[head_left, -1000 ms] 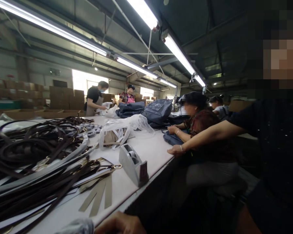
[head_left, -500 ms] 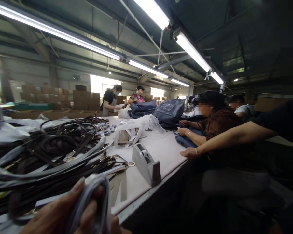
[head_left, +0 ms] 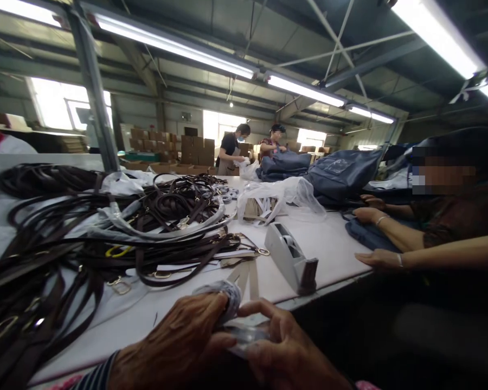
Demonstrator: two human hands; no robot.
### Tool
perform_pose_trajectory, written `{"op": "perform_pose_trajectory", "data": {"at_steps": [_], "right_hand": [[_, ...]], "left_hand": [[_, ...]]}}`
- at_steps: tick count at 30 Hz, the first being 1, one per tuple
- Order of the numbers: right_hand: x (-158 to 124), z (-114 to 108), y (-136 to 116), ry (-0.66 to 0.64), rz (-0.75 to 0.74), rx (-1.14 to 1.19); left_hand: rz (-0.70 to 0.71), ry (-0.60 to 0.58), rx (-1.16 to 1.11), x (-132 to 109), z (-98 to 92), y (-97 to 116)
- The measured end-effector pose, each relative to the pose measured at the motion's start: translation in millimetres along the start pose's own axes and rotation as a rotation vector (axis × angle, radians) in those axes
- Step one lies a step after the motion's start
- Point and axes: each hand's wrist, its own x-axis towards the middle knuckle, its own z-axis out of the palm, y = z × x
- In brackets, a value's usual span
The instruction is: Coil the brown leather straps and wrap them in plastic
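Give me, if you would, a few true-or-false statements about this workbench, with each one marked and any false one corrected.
1. The left hand holds a coiled grey strap. True.
2. The right hand rests on the grey tape dispenser. False: it is apart from the dispenser, beside a piece of clear plastic.
3. The grey tape dispenser stands on the white table. True.
4. The dark brown straps lie inside a cardboard box. False: they lie heaped on the white table.
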Motion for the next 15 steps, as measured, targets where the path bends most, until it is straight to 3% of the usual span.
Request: {"op": "perform_pose_trajectory", "data": {"at_steps": [3, 7, 11, 15], "right_hand": [[2.8, -13.7, -11.7, 0.078, 0.009, -0.118], [14.4, -29.0, -11.7, 0.129, -0.241, -0.551], [16.5, -34.1, -7.2, 0.041, -0.51, -0.923], [11.2, -20.7, -5.0, 0.063, -0.535, -0.874]], "left_hand": [[-0.171, -0.231, 0.005, -10.3, -11.2, 1.3], [-0.374, -0.479, -0.099, -15.1, -24.5, 9.8], [-0.605, -0.492, -0.359, -15.9, -31.6, 15.7], [-0.74, -0.448, -0.997, -9.2, -28.2, 12.0]]}}
